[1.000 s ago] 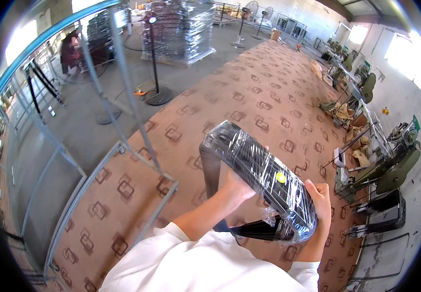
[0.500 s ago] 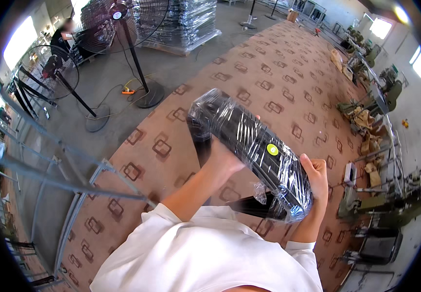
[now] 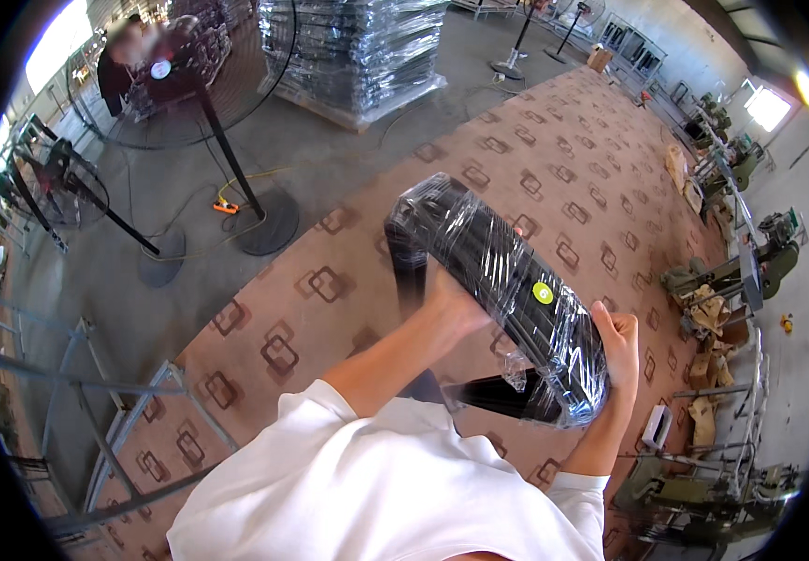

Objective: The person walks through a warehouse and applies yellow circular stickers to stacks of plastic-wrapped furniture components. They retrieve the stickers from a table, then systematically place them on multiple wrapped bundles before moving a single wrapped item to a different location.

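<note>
A long black bundle [image 3: 488, 257] wrapped in clear plastic film is held up in front of my white shirt, tilted from upper left to lower right. On its side is a round yellow-green sticker [image 3: 543, 294]. My left hand [image 3: 458, 304] grips it from beneath near the far left end, most of its fingers hidden behind it. At the near right end, my right hand [image 3: 617, 346] is closed round the edge, thumb up. Black straight parts hang below the wrapped body, and a loose scrap of film [image 3: 515, 370] sticks out beside them.
Patterned brown carpet [image 3: 563, 201] runs ahead. Left stand a pedestal fan [image 3: 227, 154], an orange power strip [image 3: 226, 207] with cords, and metal frames [image 3: 96, 393]. Beyond is a film-wrapped stack [image 3: 357, 56] on a pallet; a person [image 3: 119, 70] is behind the fan. Machines [image 3: 722, 496] line the right wall.
The fan, the stack and the metal frames at the left have shifted down in view. The bundle sits slightly farther right, still in both hands.
</note>
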Tool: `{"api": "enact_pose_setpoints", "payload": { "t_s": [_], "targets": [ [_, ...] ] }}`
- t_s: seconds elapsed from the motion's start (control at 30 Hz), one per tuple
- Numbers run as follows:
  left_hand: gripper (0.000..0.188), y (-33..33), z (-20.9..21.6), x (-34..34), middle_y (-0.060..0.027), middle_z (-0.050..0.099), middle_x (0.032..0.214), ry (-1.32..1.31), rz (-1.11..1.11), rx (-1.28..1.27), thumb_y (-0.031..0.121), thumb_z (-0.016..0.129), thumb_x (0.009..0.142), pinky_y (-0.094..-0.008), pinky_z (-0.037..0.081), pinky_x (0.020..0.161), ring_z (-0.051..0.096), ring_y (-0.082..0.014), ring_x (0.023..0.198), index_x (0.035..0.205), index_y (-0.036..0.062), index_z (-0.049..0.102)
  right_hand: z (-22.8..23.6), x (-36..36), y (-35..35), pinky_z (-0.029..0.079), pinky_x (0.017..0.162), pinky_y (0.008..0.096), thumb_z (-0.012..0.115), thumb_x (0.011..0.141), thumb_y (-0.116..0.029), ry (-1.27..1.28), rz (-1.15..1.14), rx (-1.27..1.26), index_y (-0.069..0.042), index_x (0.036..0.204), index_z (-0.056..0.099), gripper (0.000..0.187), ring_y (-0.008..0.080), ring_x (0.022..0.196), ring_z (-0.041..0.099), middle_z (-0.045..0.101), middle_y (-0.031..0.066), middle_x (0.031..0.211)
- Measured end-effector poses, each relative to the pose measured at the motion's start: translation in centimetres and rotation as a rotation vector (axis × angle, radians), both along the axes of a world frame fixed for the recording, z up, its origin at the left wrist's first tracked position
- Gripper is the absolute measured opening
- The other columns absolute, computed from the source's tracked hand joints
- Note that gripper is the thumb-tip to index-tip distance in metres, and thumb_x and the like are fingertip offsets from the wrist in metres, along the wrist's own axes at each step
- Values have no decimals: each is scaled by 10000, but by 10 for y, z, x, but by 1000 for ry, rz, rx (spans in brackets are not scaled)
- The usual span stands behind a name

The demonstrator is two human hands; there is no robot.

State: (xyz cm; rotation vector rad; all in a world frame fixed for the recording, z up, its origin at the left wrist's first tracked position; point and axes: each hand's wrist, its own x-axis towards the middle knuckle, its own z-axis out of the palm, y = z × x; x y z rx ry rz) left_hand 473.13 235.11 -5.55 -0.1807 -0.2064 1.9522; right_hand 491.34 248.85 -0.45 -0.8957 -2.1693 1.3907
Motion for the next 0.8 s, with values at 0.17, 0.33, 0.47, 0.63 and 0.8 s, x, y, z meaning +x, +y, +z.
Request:
{"api": "enact_pose_setpoints", "payload": {
  "t_s": [0.17,0.33,0.47,0.63,0.8],
  "targets": [
    [397,97,-14,-118,-155,562,1121,89,102,7,306,312,913,-435,407,924,543,-278,1003,1106,31,522,0,-125,99,149,404,252,545,891,-282,16,64,-31,-74,496,379,476,9,468,253,342,-100,502],
    [447,189,-7,-240,-155,558,1145,10,152,-237,346,275,918,-439,413,923,548,-285,1015,1133,41,521,-23,-258,216,169,409,246,556,881,-284,20,177,-50,-59,497,379,479,10,481,263,337,-92,501],
    [475,233,-8,-330,-142,551,1163,-7,274,-288,345,241,931,-438,403,941,535,-278,1040,1184,35,497,-28,-374,280,170,412,253,556,876,-282,19,309,-41,-45,509,375,473,16,492,260,317,-90,503],
    [465,271,-15,-461,-133,546,1171,-40,451,-325,330,249,934,-435,402,943,532,-270,1043,1193,27,487,-25,-534,337,177,412,257,550,877,-286,15,473,-43,-34,519,359,478,20,496,260,311,-88,508],
    [446,284,-62,-608,-139,547,1161,124,652,-172,313,254,934,-441,404,938,530,-275,1040,1168,26,503,-26,-705,354,214,411,256,549,878,-283,8,596,-61,-7,513,400,481,23,495,286,339,-82,506]
  ]
}}
